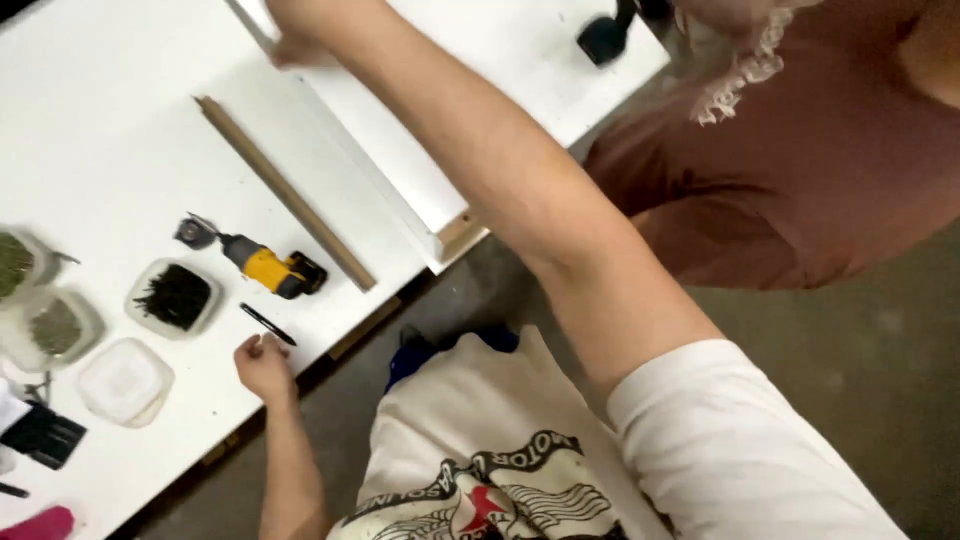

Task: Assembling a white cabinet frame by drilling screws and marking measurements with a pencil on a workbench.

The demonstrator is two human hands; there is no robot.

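My right hand (298, 45) reaches far across the white table (100, 130) and curls over the far end of a long white board (400, 170) that lies diagonally, with its raw wooden end (460, 232) near the table's front edge. My left hand (262, 368) rests at the table's near edge, fingers curled with nothing seen in them, just below a black pen (267, 324). A long thin wooden strip (285, 190) lies beside the board. A yellow and black power tool (270, 268) lies between the strip and my left hand.
A clear tub of dark screws (175, 297), two tubs of greenish bits (55, 328), a closed empty tub (125, 380) and a black case (40, 435) stand at the left. A dark tool (605, 38) lies far back. Another person in rust-brown clothes (800, 180) stands right.
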